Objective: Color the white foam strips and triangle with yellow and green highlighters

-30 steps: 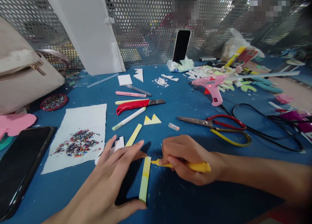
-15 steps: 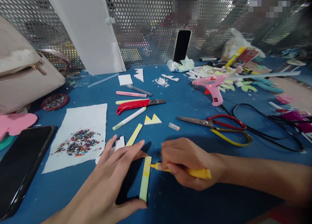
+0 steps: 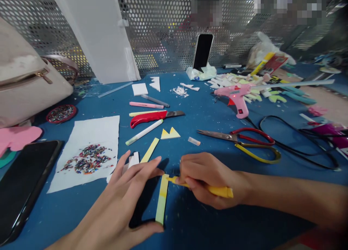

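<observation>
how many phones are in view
2: a black phone lying flat at left, and a white-edged phone propped up at the back. Others may be hidden.

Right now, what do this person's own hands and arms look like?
The left hand and right hand are ungloved, with no rings visible on the fingers. The forearms are bare where they show: no sleeve, watch, bracelet, cable or marking visible.

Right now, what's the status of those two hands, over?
Left hand holding yellow-green strip by its two ends. Right hand gripping yellow marker, tip at strip's far end. Scissors beyond right hand; nothing between marker and strip.
</observation>
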Available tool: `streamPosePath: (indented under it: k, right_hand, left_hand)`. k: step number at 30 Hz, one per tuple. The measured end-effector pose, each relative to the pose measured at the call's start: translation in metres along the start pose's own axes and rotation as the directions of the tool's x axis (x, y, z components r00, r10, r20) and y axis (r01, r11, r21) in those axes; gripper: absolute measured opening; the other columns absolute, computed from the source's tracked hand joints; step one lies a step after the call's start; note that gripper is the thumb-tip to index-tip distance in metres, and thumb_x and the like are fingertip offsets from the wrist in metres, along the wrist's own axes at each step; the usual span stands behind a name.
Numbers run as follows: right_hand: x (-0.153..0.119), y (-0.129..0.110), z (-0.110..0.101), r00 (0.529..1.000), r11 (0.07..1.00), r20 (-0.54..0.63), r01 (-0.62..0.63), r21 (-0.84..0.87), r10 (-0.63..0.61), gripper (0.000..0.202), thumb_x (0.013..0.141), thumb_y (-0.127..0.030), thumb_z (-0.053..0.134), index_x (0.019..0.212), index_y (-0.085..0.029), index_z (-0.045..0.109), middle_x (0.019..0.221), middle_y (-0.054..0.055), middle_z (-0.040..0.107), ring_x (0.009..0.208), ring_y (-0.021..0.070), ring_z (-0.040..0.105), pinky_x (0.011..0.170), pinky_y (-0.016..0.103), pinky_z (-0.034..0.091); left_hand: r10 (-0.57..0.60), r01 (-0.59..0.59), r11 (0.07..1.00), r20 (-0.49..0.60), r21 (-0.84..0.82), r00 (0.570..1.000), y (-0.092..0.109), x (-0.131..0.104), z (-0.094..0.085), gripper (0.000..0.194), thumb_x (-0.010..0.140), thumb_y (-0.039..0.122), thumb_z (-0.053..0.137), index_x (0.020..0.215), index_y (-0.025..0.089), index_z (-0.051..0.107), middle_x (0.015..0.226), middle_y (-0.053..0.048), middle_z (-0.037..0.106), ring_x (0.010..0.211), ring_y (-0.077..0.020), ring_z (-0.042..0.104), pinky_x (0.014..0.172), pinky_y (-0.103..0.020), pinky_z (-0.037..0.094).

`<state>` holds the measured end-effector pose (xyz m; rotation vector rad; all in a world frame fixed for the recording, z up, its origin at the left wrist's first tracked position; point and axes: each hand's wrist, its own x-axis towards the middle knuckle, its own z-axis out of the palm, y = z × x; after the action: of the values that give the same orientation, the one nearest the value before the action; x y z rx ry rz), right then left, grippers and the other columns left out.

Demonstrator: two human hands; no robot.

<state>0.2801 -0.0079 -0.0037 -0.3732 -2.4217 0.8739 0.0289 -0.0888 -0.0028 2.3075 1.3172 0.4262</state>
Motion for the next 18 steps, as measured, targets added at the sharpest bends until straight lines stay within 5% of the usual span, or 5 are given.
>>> streamPosePath:
  k: [18]
  right_hand:
    - [0.0013,-0.0005,-0.0006,0.999,1.000,-0.044,0.007,-0.014,-0.008,0.014,0.091,-0.011,0.041,0.081,-0.020,0.043,0.067,-0.001,0.051,0.059,0.0127,0.044,0.057,0.026,0.033]
  left_hand:
    - [0.012,-0.012,1.000,-0.017,0.010,1.000,-0.0012,-0.0002,0.0004,0.096,0.086,0.051,0.072,0.156,0.030,0.010,0.137,-0.006,0.061,0.132,-0.0301,0.053,0.123,-0.062,-0.001]
